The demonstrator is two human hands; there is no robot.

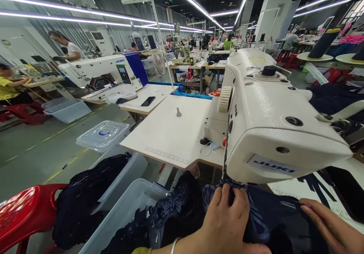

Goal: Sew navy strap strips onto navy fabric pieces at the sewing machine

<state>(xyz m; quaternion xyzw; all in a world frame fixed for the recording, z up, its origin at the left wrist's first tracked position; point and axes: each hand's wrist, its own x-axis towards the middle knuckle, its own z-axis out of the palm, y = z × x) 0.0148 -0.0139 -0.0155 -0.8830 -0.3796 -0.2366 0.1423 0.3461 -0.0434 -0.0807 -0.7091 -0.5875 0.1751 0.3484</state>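
Your left hand [224, 218] has its grip pinched shut on the dark fabric [270, 212], which is bunched just under it. Your right hand [327, 223] lies spread flat on the same cloth. I'd judge it best to hold the cloth taut between both grips, square to the one sewing machine [278, 132] just ahead. One red stool [25, 208] sits far left.

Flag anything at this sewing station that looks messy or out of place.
Dark fabric spills over the rim of the clear bin by the red stool. Loose thread scraps litter the table beside the machine. Otherwise nothing stands out.
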